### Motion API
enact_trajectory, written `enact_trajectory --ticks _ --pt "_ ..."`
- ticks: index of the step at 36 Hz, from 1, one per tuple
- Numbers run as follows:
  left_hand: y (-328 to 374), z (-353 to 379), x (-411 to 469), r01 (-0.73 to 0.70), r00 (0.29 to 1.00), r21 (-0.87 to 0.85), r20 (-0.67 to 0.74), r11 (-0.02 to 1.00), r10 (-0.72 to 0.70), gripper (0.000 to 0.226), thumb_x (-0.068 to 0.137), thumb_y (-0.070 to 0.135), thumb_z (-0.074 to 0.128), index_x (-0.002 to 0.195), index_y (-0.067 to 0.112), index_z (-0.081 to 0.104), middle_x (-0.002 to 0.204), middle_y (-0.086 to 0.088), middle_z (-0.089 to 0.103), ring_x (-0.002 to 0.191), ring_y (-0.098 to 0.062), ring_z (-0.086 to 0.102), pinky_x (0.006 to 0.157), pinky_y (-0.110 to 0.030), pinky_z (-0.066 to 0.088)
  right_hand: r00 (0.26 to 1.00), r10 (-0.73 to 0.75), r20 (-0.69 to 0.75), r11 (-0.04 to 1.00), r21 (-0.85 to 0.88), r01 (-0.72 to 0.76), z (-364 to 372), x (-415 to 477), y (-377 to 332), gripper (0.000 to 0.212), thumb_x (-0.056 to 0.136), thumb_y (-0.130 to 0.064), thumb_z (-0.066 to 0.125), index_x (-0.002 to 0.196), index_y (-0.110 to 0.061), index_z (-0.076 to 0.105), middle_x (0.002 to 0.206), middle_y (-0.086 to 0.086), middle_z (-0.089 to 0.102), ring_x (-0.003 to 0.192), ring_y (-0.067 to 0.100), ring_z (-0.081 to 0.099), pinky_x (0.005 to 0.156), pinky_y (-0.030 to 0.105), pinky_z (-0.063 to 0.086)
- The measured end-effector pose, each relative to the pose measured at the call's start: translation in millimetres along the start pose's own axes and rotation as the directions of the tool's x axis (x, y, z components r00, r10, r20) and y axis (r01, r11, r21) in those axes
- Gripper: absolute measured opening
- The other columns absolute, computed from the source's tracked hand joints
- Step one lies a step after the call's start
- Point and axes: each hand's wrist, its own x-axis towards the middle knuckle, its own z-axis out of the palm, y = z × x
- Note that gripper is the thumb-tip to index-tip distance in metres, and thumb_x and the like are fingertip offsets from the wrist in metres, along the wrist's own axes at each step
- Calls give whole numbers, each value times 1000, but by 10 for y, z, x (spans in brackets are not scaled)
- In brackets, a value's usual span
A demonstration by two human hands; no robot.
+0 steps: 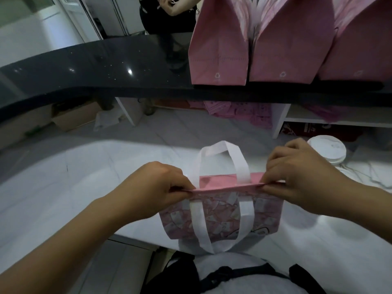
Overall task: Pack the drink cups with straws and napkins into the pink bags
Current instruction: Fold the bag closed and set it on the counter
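— What's the left hand (161,187) doing?
— It pinches the left end of the pink bag's (220,215) top edge, fingers closed tight on the fabric.
— And between the hands?
— The bag hangs there above the white marbled desk (63,187), its mouth pressed nearly flat. One white handle (220,153) loops up beyond the hands, another droops down the patterned front, toward the person.
— The right hand (301,177)?
— Same grip, fingertips clamped on the right end of the edge.
— Anything past it?
— Just beyond the right hand a drink cup (327,151) with a white lid stands on the desk. Farther off, on the black counter (106,68), three more pink bags (284,47) stand upright side by side.
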Motion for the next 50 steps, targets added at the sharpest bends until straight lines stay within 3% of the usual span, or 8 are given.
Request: enact_trajectory --ticks 9,16,26,31,35,38,42,50 --pt "-255 -84 -139 157 987 -65 30 986 -155 24 90 33 71 112 41 75 89 42 63 91 15 60 76 -6 47 999 13 46 997 75 -16 -93 -222 258 35 87 -51 55 79 -29 80 75 -17 69 88 16 69 88 46 44" --pt "-310 -34 -261 114 992 -45 -54 992 -116 28 89 29 66 114 29 77 100 16 77 88 -2 67 69 -7 47 999 -20 29 1000 23 20 -95 -270 240 41 88 -51 46 77 -29 79 82 -13 74 98 8 67 101 35 33" --pt "-348 -19 -294 128 977 -125 -156 984 -147 33 87 34 58 109 23 79 96 21 73 87 -1 67 73 -13 50 999 -18 30 999 35 17 -39 -332 302 40 96 -42 42 91 -24 78 89 -17 75 126 10 57 113 54 31" --pt "-358 22 -292 99 963 -124 -236 987 -127 32 86 35 60 106 20 80 95 29 67 91 1 66 73 -3 47 998 7 -60 1000 -22 -9 -15 -263 335 35 99 -36 52 94 -17 81 93 -3 78 109 22 69 103 51 38" --pt "-326 72 -295 56 930 -184 -349 981 -119 23 80 29 70 94 15 82 86 26 69 83 7 66 68 -2 45 980 166 -113 984 89 -156 -13 -105 353 33 92 -32 55 102 -12 79 87 3 77 75 20 69 75 28 46" --pt "-267 121 -320 22 916 -205 -387 978 -102 21 78 30 73 91 16 81 84 21 72 83 1 68 68 -11 52 933 324 -159 942 150 -302 86 63 375 23 94 -22 63 111 -14 76 95 4 77 82 27 71 73 39 55" --pt "-147 227 -358 -2 904 -323 -406 946 -136 20 77 32 77 90 18 80 85 15 76 82 -7 71 72 -15 52 874 464 -145 869 267 -417 228 366 425 24 94 -14 63 116 -18 74 95 -2 73 87 19 67 78 29 48" --pt "44 686 -450 -3 931 -479 -322 878 -172 50 77 36 86 124 34 67 120 21 67 112 -11 65 95 -23 51 829 559 -25 507 801 -319 410 623 196 48 94 -5 65 138 -22 56 134 0 60 113 7 65 100 26 52"
